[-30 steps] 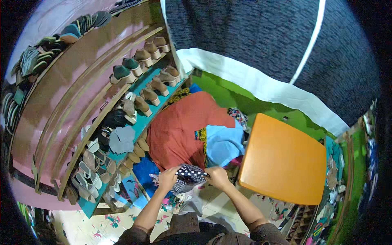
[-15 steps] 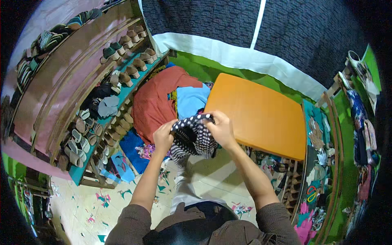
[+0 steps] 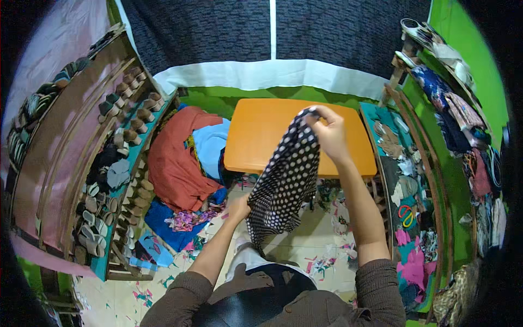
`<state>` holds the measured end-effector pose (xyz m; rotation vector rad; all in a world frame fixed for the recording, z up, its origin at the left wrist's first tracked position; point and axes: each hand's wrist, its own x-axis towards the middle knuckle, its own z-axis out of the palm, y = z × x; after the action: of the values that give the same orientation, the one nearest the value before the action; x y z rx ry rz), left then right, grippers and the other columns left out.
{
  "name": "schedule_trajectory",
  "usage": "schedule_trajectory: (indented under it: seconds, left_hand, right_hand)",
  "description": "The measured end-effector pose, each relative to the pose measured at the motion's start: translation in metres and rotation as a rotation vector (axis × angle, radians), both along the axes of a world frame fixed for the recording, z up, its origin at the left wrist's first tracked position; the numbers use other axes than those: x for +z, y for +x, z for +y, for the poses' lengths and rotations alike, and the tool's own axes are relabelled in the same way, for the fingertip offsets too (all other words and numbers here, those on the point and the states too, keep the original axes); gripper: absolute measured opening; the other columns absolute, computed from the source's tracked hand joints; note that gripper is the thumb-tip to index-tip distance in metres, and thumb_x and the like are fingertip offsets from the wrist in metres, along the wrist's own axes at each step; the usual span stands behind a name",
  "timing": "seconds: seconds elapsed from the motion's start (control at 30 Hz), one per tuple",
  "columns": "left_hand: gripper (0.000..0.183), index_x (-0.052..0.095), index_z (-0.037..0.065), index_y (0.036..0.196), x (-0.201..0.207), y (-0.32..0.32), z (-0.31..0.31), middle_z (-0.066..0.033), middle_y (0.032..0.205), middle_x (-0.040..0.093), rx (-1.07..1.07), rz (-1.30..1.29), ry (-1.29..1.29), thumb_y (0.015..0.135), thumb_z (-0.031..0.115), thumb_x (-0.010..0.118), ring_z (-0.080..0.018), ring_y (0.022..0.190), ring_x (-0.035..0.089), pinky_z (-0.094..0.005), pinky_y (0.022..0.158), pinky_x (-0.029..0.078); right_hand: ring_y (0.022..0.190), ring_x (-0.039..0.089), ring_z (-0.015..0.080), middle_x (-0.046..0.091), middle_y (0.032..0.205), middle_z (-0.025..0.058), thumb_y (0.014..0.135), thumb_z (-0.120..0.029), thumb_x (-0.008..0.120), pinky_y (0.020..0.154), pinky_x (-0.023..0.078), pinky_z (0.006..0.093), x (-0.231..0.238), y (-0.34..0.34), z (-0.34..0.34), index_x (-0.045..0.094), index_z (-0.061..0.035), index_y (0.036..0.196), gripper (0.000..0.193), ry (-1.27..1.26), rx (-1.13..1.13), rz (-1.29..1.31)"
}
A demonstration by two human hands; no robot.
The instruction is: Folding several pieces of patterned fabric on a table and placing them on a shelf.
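A black fabric piece with white polka dots (image 3: 291,174) hangs stretched at a slant between my two hands, its pattern finer toward the lower left. My right hand (image 3: 330,133) pinches the upper corner, raised in front of an orange table (image 3: 250,131). Lower and to the left, my left hand (image 3: 238,209) grips the fabric's side edge; its fingertips are partly hidden. The cloth's lower end droops above the floor near my legs.
Red-brown cloth (image 3: 177,158) and light blue cloth (image 3: 211,144) lie heaped left of the table. A slanted rack of shoes (image 3: 139,128) lines the left side. At right, a shelf holds scraps and red-and-yellow scissors (image 3: 406,216). Fabric scraps (image 3: 321,264) litter the floor.
My right hand has risen and moved right with one end of the fabric, while my left hand went lower and to the right. The cloth is now spread out lengthwise. The view has turned right.
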<state>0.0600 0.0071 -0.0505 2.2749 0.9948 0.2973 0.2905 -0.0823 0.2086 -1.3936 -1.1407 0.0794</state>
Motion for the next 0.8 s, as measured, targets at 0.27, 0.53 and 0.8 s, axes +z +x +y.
schedule_trajectory:
  seconds: [0.27, 0.53, 0.8]
  left_hand:
    - [0.033, 0.053, 0.004, 0.109, 0.013, 0.041, 0.11, -0.0244, 0.101, 0.057, 0.224, -0.495, 0.151, 0.078, 0.005, 0.042, -0.0412, 0.096, 0.052, -0.0448, 0.079, 0.042]
    - [0.03, 0.054, 0.009, 0.103, 0.118, 0.123, 0.193, -0.0089, 0.09, 0.062, -0.076, -0.395, 0.723, 0.074, 0.004, 0.056, -0.0275, 0.084, 0.06, -0.0393, 0.067, 0.049]
    - [0.031, 0.055, 0.01, 0.1, 0.093, 0.162, 0.241, -0.0083, 0.092, 0.063, -0.27, -0.295, 0.558, 0.071, 0.009, 0.066, -0.0285, 0.084, 0.062, -0.0382, 0.068, 0.049]
  right_hand:
    - [0.074, 0.05, 0.0086, 0.058, 0.081, 0.0008, 0.087, -0.013, 0.057, 0.067, 0.042, 0.0239, -0.011, 0.126, -0.04, 0.058, 0.0023, 0.09, 0.015, 0.026, -0.365, 0.122]
    - [0.092, 0.052, 0.0203, 0.057, 0.097, 0.0108, 0.093, -0.021, 0.047, 0.084, 0.039, 0.032, -0.113, 0.234, -0.049, 0.051, 0.0023, 0.105, 0.027, -0.131, -0.682, 0.165]
    - [0.096, 0.054, 0.0249, 0.058, 0.103, 0.016, 0.093, -0.026, 0.049, 0.085, 0.04, 0.0339, -0.126, 0.292, -0.015, 0.05, 0.0052, 0.109, 0.035, -0.207, -0.827, 0.153]
